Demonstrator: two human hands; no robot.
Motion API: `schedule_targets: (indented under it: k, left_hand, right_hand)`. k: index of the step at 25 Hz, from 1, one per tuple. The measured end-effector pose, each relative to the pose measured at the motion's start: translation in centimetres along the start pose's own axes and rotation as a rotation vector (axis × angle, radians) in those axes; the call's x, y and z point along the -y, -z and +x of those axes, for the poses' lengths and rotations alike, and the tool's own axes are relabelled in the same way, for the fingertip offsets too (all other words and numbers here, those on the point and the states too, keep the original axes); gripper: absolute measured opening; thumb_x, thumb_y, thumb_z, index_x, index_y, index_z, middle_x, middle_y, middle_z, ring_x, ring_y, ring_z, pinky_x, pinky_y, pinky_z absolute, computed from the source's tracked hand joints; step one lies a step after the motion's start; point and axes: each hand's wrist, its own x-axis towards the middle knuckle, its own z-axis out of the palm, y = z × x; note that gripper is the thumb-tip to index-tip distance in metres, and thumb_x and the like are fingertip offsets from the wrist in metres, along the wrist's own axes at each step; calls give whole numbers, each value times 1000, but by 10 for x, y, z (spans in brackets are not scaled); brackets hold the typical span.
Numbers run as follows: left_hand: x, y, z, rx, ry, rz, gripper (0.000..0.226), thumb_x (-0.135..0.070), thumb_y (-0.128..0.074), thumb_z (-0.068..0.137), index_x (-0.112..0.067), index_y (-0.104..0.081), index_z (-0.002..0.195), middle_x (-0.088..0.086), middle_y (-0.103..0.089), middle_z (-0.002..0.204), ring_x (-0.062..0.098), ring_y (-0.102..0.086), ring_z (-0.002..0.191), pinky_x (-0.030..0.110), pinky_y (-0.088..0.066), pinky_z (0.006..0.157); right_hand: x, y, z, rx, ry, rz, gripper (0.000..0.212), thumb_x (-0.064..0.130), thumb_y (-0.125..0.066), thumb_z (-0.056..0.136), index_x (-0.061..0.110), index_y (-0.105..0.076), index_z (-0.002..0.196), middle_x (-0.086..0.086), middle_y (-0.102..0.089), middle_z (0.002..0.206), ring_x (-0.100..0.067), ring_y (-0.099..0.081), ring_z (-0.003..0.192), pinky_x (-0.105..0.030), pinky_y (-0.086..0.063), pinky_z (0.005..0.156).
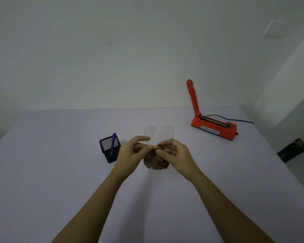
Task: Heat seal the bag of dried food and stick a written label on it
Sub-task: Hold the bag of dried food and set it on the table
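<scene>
A pale lilac surface (60, 172) fills the lower half of the view, backed by a plain white wall (112, 50). Two bare forearms reach in from the bottom edge and meet near the middle of the surface.

At the far right of the surface sits a red heat sealer (214, 128), its pressing arm raised nearly upright. A black cord (235, 119) trails from behind it toward the right edge.

The left hand (132, 155) and right hand (175, 155) face each other with fingers curled, each pinching a clear bag of dried food (156, 163) between thumb and fingertips. The bag stands between the hands at the centre of the surface, brown food bunched at its bottom and its empty clear top rising above the fingers.

Just left of the left hand stands a dark mesh pen holder (107, 146) with a blue pen (113, 141) leaning inside it.
</scene>
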Motion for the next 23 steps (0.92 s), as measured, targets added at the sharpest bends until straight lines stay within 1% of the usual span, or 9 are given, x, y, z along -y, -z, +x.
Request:
schedule_targets:
  k: [2,4,7,10,13,15,17,21,23]
  left_hand:
    - [-4,1,2,16,-16,43,18,-14,-62,87,-12,-67,104,7,-73,79,14,-71,75,22,-56,66]
    - [-5,1,3,37,-14,48,14,-8,-60,88,-7,-69,99,8,-72,82,14,-71,73,23,-57,65]
    - [-4,3,6,92,7,18,12,-8,-57,90,-6,-68,93,9,-71,82,20,-70,78,28,-58,70]
    - [-4,4,8,117,8,-31,13,-6,-56,91,-6,-68,90,9,-71,87,20,-68,86,27,-56,77]
    - [-9,1,7,110,5,-50,17,-6,-57,90,-11,-71,96,5,-72,90,14,-68,83,22,-55,73]
    - [-11,0,8,105,15,-60,21,-6,-58,89,-16,-69,103,2,-73,92,14,-69,84,21,-55,72]
    - [-13,0,9,100,34,-81,22,-6,-59,88,-17,-68,105,4,-74,91,17,-70,85,24,-56,71]
    - [-17,-2,11,101,20,-35,8,-9,-63,86,-12,-68,92,11,-72,86,19,-69,81,27,-57,68]
    - [-17,-2,12,113,-1,17,10,-15,-68,83,-9,-64,89,12,-71,86,23,-69,80,30,-58,68]
  right_hand:
    - [1,1,-1,16,-10,26,18,24,-72,78,17,-65,94,0,-71,96,-15,-68,91,-29,-57,80]
    - [2,3,-1,22,-8,64,15,24,-70,80,17,-67,92,-3,-71,98,-15,-68,93,-30,-56,82]
    - [6,7,0,-19,-10,63,16,27,-69,80,26,-68,96,-1,-72,98,-13,-68,93,-30,-56,82]
    - [9,9,2,-36,-34,94,13,20,-71,79,19,-72,92,-3,-73,95,-15,-69,90,-30,-57,78]
    - [9,12,1,-38,-65,145,14,15,-69,81,11,-71,94,-5,-73,95,-15,-70,89,-28,-57,74]
    - [8,11,0,-56,-82,181,13,14,-67,82,12,-72,93,-5,-73,96,-16,-69,90,-27,-57,72]
    - [7,9,-1,-90,-88,236,12,13,-66,82,15,-72,92,-6,-73,97,-18,-69,92,-30,-58,74]
    - [10,3,-3,-122,-87,290,13,13,-66,82,19,-72,92,-7,-73,97,-21,-68,95,-32,-58,74]
    - [13,5,-4,-99,-90,273,17,13,-67,82,21,-70,96,-6,-72,97,-20,-68,94,-31,-58,73]
